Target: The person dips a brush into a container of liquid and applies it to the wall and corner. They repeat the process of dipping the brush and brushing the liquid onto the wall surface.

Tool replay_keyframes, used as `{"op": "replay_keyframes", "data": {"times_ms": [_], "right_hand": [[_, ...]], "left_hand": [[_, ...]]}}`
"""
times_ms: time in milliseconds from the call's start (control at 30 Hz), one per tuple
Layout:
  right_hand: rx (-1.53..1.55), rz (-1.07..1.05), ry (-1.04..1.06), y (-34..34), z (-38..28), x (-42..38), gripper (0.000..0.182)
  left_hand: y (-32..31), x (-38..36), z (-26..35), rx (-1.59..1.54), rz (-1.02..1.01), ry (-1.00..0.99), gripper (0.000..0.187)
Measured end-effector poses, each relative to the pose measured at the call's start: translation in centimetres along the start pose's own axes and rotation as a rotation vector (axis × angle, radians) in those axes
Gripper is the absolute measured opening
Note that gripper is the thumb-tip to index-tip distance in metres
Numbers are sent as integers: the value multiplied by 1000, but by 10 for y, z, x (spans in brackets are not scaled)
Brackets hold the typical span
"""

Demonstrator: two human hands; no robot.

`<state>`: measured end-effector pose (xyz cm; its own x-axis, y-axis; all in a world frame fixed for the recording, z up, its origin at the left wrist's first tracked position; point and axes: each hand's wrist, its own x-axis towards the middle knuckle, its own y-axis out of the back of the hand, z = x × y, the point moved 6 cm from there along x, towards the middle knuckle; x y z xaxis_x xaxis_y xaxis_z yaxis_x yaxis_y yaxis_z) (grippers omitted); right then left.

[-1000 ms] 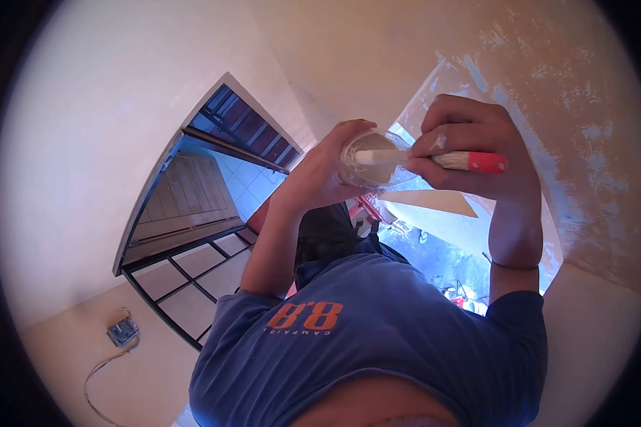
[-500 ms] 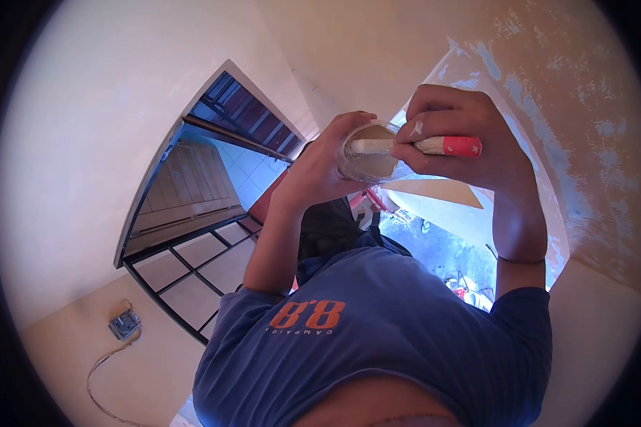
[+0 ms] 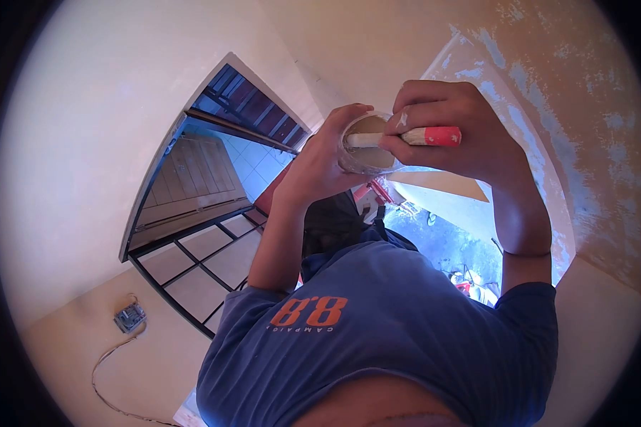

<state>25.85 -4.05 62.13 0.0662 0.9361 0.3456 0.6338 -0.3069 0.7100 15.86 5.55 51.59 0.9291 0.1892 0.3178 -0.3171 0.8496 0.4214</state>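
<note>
The paintbrush (image 3: 417, 136) lies nearly level across the mouth of a clear cup (image 3: 369, 169), its pale head inside the rim and its red handle end projecting beyond the right hand (image 3: 470, 124). The right fingers pinch the handle between head and red end. The left hand (image 3: 320, 158) encloses the cup, its fingers curved around the side. Beige material shows inside the cup. Both hands are raised in front of a blue T-shirt (image 3: 384, 306).

Below, a blue-lit floor (image 3: 454, 238) carries small items too indistinct to identify. On the right, the wall (image 3: 580, 89) is patched with white. On the left are a panelled wooden door (image 3: 186, 178), a black metal grid (image 3: 201, 267) and a wall-mounted electrical box (image 3: 129, 318) with a trailing cable (image 3: 95, 373).
</note>
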Motion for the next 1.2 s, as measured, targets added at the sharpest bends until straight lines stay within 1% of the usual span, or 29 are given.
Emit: {"op": "replay_keyframes", "data": {"times_ms": [333,367,433,533,633,767,833,867,933,1067,1133,1167,1200], "right_hand": [[25,59,73,21,-9,7,13],[26,59,73,21,-9,8,13],[73,92,8,24,-6,9,12],[78,87,4,28,-9,13,10],[83,104,-7,34,-12,17,9],[109,86,45,39,-10,24,7],[235,94,-28,41,-3,27,9],[234,91,-24,42,-1,29,9],[391,90,-179,43,12,30,13],[419,82,-216,48,19,34,16],[428,79,-269,49,21,34,11],[426,76,-267,50,20,35,11],[395,65,-216,50,17,35,13]], "left_hand": [[5,3,-1,-22,37,-22,89],[5,3,-2,-32,39,-22,89],[6,2,-5,-40,42,-21,89],[9,1,-6,-42,54,-23,90],[12,2,-6,-38,47,17,91],[15,3,-2,-15,57,7,93],[16,3,-1,-13,63,3,94],[16,2,-3,-46,67,12,95],[17,2,-4,-80,74,20,96],[18,1,-3,-133,78,36,96],[20,1,0,-134,84,39,96],[21,1,2,-126,83,42,96],[21,1,3,-117,82,44,96]]}}
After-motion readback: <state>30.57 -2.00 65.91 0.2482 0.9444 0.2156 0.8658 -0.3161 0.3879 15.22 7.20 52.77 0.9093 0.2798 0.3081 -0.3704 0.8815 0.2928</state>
